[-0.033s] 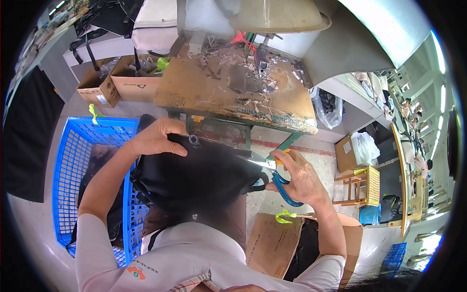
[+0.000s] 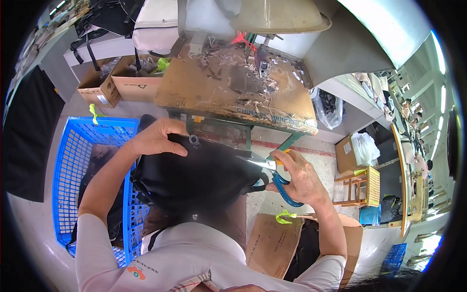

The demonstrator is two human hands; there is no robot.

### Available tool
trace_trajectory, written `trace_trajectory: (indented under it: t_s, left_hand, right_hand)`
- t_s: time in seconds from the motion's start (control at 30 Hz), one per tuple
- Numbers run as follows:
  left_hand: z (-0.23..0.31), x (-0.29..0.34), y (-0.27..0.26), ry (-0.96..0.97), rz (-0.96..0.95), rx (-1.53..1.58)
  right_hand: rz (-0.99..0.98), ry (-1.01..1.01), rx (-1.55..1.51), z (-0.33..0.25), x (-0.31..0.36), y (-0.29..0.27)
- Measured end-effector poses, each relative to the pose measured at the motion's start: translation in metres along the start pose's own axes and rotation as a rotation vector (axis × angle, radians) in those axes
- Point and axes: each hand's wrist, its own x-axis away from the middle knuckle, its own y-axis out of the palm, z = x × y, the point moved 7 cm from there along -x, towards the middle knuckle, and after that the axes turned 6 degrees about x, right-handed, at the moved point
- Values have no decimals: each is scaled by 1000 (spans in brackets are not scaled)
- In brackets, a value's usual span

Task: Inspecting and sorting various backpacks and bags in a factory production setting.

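Observation:
A black fabric piece, likely a bag [image 2: 194, 170], lies over my lap with a black loop at its right end. My left hand [image 2: 163, 138] pinches its upper left edge between thumb and fingers. Beside that thumb sits a small dark grey fitting [image 2: 194, 141]. My right hand [image 2: 302, 179] is closed around scissors [image 2: 266, 164] with blue and orange handles. Their metal blades point left and lie at the fabric's right side; the tips are hard to make out against the black.
Ahead stands a worn work table [image 2: 209, 87] strewn with scraps. A blue plastic crate [image 2: 92, 124] with dark items is on my left. An open cardboard box [image 2: 272, 243] holding black material stands at lower right. Farther right are a wooden stool [image 2: 372, 187] and a carton [image 2: 346, 153].

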Motion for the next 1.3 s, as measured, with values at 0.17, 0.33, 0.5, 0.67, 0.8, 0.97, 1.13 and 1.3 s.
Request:
trace_trajectory:
  t_s: [0.17,0.33,0.5,0.67,0.8,0.97,1.13,1.3]
  left_hand:
    - [-4,1,-2,-11,15,2]
    - [-1,-1,-1,-17,17,3]
    - [-4,-2,-1,-52,3,10]
    - [-1,-3,2,14,1,8]
    - [-6,-3,2,-50,-1,14]
    - [-1,-2,4,-14,16,26]
    - [7,-3,8,24,38,5]
    - [11,-4,9,21,50,-8]
  right_hand:
    - [9,-85,65,-6,-3,-4]
    - [-23,-67,137,-5,0,1]
    - [-70,-29,1,-8,0,3]
    - [12,-74,48,-20,-11,-7]
    - [-66,-81,35,-12,-8,4]
    - [-111,-81,70,-10,-5,5]
    - [-9,-134,53,-22,-15,-9]
    - [-40,-142,55,-19,-16,-4]
